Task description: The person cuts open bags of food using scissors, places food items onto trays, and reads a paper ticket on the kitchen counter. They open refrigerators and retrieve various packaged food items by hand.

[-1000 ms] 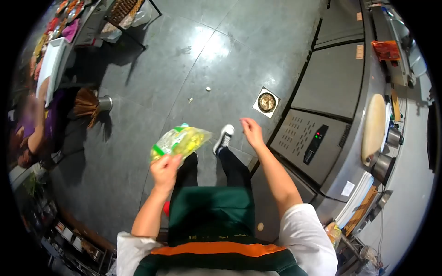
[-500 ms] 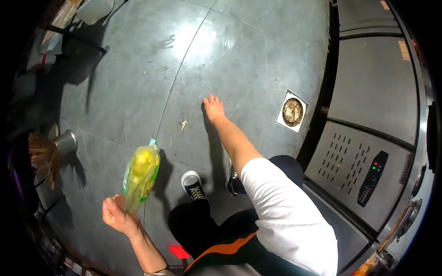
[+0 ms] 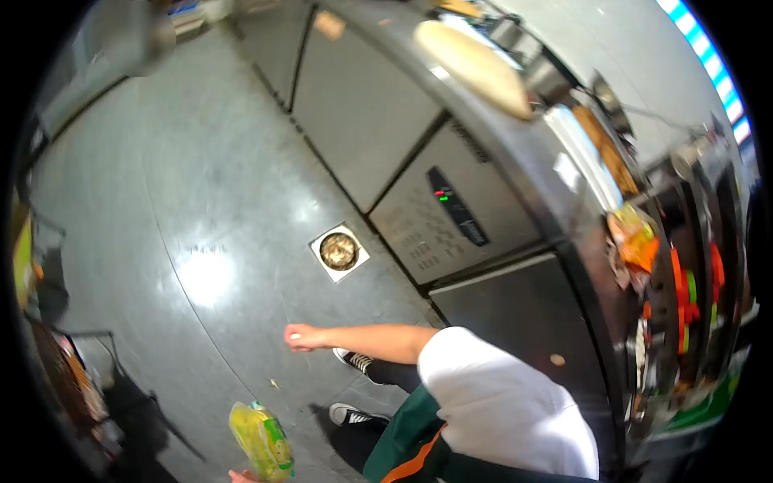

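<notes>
Bag (image 3: 262,443) is in my left hand (image 3: 241,476), pinched at its near end; most of that hand is cut off by the frame, so I can't see how tight. It's over the floor (image 3: 173,241), left of the shoes (image 3: 354,413). Looks: clear film, green print, yellow-green contents, pale blue tip at the far end, a bit blurred.

Right hand (image 3: 299,337) is well apart from it, fingers curled narrow round a white bit (image 3: 295,336); can't tell what that is.

Around: pale scrap (image 3: 274,385) on the floor between bag and right hand. Square drain (image 3: 339,251) near the floor's edge, by the bench (image 3: 535,173) foot. Steel doors (image 3: 362,113) under the bench block the right side; panel (image 3: 457,208) shows red and green lights. Oval board (image 3: 475,68) lies along the bench's front edge. Orange packet (image 3: 636,241) sits by its near end. My right sleeve (image 3: 499,398) hides part of the lower doors.
</notes>
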Available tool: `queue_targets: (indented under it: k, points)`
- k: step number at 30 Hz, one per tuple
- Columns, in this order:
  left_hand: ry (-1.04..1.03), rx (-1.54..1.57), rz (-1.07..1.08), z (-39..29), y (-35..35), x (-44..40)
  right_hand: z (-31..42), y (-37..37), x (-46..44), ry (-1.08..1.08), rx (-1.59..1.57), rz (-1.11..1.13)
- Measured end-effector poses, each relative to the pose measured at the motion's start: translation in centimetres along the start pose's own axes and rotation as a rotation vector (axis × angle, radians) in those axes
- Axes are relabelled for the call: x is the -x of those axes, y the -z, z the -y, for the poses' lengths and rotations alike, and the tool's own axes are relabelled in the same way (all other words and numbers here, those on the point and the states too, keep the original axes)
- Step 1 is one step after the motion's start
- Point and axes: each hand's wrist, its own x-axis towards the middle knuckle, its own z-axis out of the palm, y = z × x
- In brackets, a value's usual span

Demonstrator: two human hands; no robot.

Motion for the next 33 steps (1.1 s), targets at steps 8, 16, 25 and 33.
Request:
queue_targets:
  k: [8, 16, 25, 33]
  points:
    - [-0.462, 0.158, 0.252, -21.8, 8.9, 4.4, 12.3, 3.0, 37.0, 0.022, 0.116, -0.827]
    - [-0.629, 0.43, 0.535, -35.7, 9.5, 11.8, 9.3, -6.7, 69.0, -0.122, 0.07, -1.869]
    - [-0.507, 0.639, 0.795, -41.1, 8.9, 30.8, -4.2, -6.2, 90.2, -0.469, -0.106, -2.456]
    - [-0.468, 0.71, 1.0, -42.1, 7.7, 44.5, -10.7, -0.2, 92.9, -0.463, 0.024, -2.482]
